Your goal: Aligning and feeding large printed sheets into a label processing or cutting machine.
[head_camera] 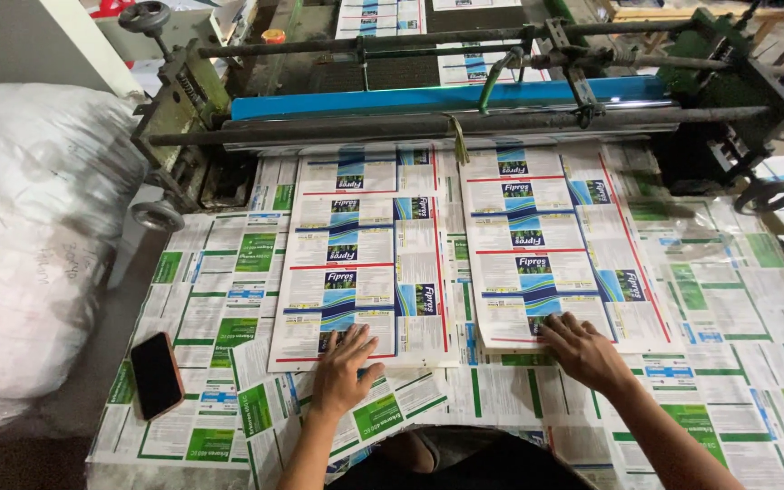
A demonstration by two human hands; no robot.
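Note:
Two printed sheets with blue, green and red box layouts lie side by side on the table, coming out from under the machine's rollers. My left hand [345, 370] rests flat, fingers spread, on the near edge of the left sheet [365, 254]. My right hand [583, 349] presses flat on the near edge of the right sheet [551, 240]. Neither hand grips anything.
A green metal machine [465, 86] with dark rollers and a blue bar spans the far side. The table [728, 345] is covered with older green-printed sheets. A dark phone in an orange case [155, 374] lies at the left. A large white sack [29, 236] stands beyond the left edge.

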